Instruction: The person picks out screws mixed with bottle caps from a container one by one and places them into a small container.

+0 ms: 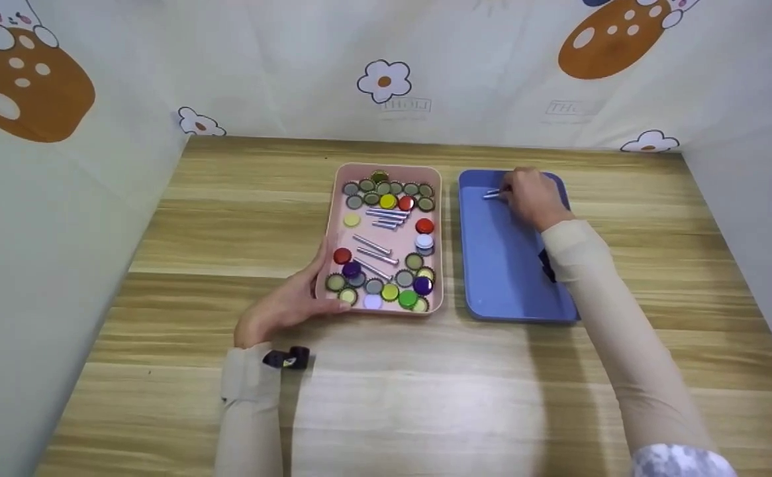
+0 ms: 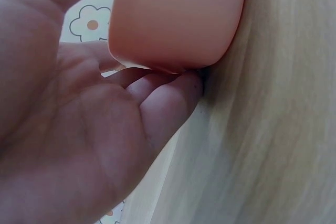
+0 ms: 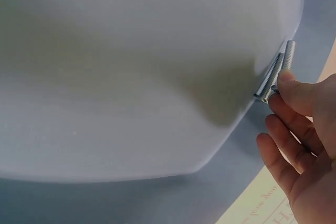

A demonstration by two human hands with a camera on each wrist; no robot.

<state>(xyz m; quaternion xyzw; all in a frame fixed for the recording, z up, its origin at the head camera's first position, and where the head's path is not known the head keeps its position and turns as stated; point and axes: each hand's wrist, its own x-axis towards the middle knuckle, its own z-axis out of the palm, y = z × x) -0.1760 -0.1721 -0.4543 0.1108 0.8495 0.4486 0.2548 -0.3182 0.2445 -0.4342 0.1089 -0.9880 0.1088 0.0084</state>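
At its near left corner, a pink tray (image 1: 402, 237) is gripped by my left hand (image 1: 293, 298), the thumb at the near rim and the fingers along the left side. Over the far end of a blue tray (image 1: 505, 271), my right hand (image 1: 533, 195) pinches a metal screw (image 3: 289, 56) between thumb and forefinger. Another screw (image 3: 270, 80) lies against it on the tray floor, close to the tray's wall. Inside the pink tray are several more screws (image 1: 376, 255), lying in two groups in its middle.
Bottle caps (image 1: 407, 278) in green, red, yellow, purple and white lie along the pink tray's ends and sides. The two trays stand side by side on a wooden table (image 1: 214, 218). A white patterned cloth (image 1: 280, 73) hangs behind and at both sides.
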